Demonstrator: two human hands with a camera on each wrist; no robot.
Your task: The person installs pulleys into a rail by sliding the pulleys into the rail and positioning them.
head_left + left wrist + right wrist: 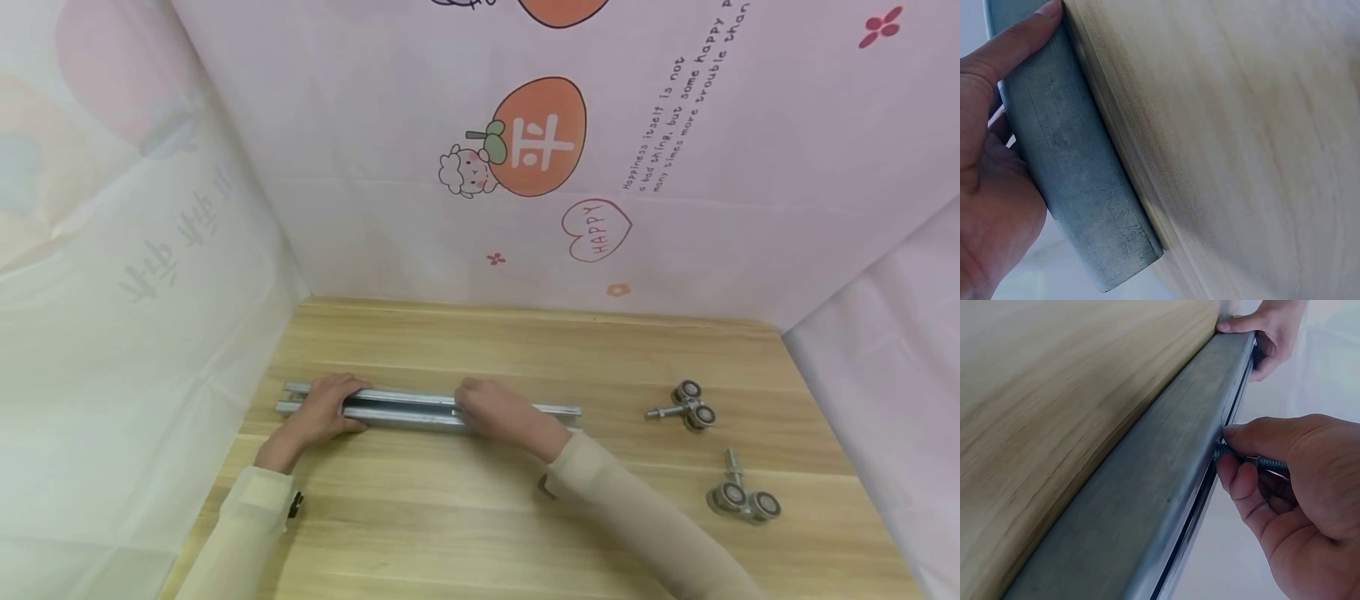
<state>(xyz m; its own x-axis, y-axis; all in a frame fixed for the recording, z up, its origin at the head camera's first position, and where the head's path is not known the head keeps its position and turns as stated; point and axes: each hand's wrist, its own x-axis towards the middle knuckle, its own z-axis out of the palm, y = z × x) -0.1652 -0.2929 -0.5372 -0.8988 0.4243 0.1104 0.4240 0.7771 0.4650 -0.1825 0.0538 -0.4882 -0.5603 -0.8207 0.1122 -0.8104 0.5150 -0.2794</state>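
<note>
A silvery metal channel rail (408,417) with a slot along its top lies across the wooden table. Near its left end, my left hand (326,408) grips it across the sides. In the left wrist view the thumb (1019,44) presses flat on the rail's grey side (1079,150). My right hand (498,408) is at the rail, right of its middle. The right wrist view shows that hand (1310,494) pinching a threaded bolt (1274,465) between thumb and fingers. The bolt stands out from the slot; what lies inside the rail is hidden.
Two twin-wheel trolley rollers with threaded bolts, one farther back (696,408) and one nearer (742,498), lie on the right of the wooden table (420,533). A small dark object (546,486) peeks out beside the right sleeve. Printed cloth (390,208) hangs behind and at both sides.
</note>
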